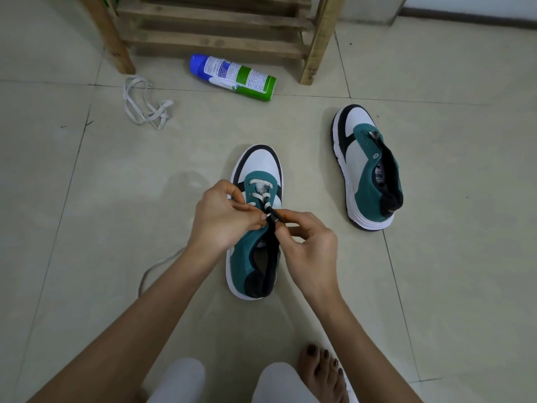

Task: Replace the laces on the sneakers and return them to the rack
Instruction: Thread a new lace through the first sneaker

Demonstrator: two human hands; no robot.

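Fingers of the left hand pinch a flat white lace on the teal-and-white sneaker. Curled, the right hand pinches its black tongue

I sit over a pale tiled floor. The wooden rack stands on it at the far side, and a blue-and-green spray can lies on its side just before the rack's legs. Left of the can, a loose white lace lies tangled. The near sneaker stands in front of me and the second sneaker sits well apart to its right, both toes toward the rack. My bare foot rests on the tiles.
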